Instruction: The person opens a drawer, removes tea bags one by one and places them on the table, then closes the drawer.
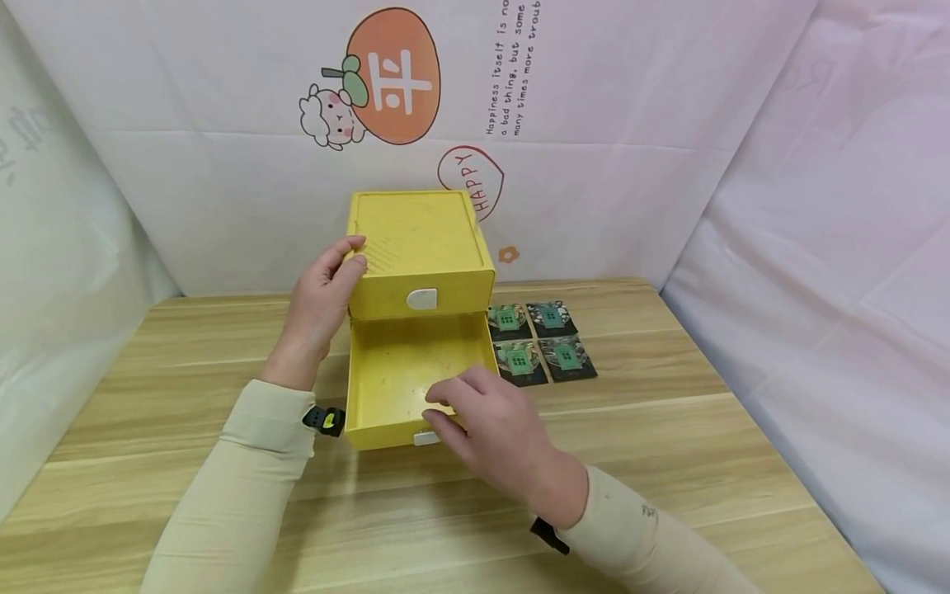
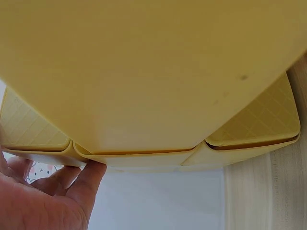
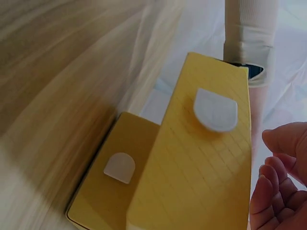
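Observation:
A yellow two-drawer box stands at the back of the table, its upper drawer front closed and its lower drawer pulled out. No objects show inside that drawer. My left hand rests against the box's upper left side, thumb and forefinger at the top edge; in the left wrist view its fingertips touch a yellow edge. Over the front right of the lower drawer hovers my right hand, fingers loosely bent and holding nothing. White tabs sit on both drawer fronts in the right wrist view.
Several square cards with green designs lie in a block to the right of the box. Behind stands a printed white cloth, and further white cloth hangs on either side. Wood-grain table surrounds the box.

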Tool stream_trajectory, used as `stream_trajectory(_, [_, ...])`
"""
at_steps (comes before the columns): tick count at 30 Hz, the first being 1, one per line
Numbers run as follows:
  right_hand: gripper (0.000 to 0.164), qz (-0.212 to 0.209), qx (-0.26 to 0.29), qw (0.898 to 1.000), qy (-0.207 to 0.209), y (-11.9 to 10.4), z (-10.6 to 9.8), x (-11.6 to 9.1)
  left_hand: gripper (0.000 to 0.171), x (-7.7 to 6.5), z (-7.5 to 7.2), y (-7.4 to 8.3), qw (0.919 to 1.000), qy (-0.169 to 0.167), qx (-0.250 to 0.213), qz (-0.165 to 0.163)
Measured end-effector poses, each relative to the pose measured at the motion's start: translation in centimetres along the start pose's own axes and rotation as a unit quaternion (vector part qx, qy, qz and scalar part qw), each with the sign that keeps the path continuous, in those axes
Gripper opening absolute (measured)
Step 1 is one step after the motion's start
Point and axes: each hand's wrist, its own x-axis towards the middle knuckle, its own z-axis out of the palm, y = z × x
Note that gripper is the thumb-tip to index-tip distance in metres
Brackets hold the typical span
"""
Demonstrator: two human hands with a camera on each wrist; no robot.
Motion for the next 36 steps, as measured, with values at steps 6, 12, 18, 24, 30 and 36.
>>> stream_trajectory(6, [0.019, -0.031, -0.021, 0.999, -0.004, -0.6, 0.4, -0.3, 0.054, -0.1, 0.0, 0.1, 1.0000, 0.000, -0.001, 0.000])
stream_trajectory(12, [0.011, -0.060, -0.055, 0.997, 0.009, -1.0, 0.8, -0.6, 0.054, -0.1, 0.0, 0.1, 1.0000, -0.001, 0.001, 0.000])
stream_trajectory(18, [0.010, -0.070, -0.077, 0.995, 0.006, -1.3, 1.2, -1.1, 0.054, -0.1, 0.0, 0.1, 1.0000, -0.002, 0.000, 0.000])
stream_trajectory(24, [0.010, -0.089, -0.106, 0.990, 0.002, -1.4, 1.4, -1.5, 0.055, -0.1, 0.0, 0.0, 1.0000, -0.004, -0.004, 0.002])
stream_trajectory(30, [0.021, -0.101, -0.136, 0.985, -0.010, -1.6, 1.6, -1.9, 0.054, 0.0, 0.1, -0.1, 1.0000, -0.002, -0.008, 0.006])
stream_trajectory(36, [0.026, -0.107, -0.148, 0.983, -0.006, -1.7, 1.8, -2.0, 0.054, -0.1, 0.0, -0.1, 0.9999, -0.002, -0.010, 0.009])
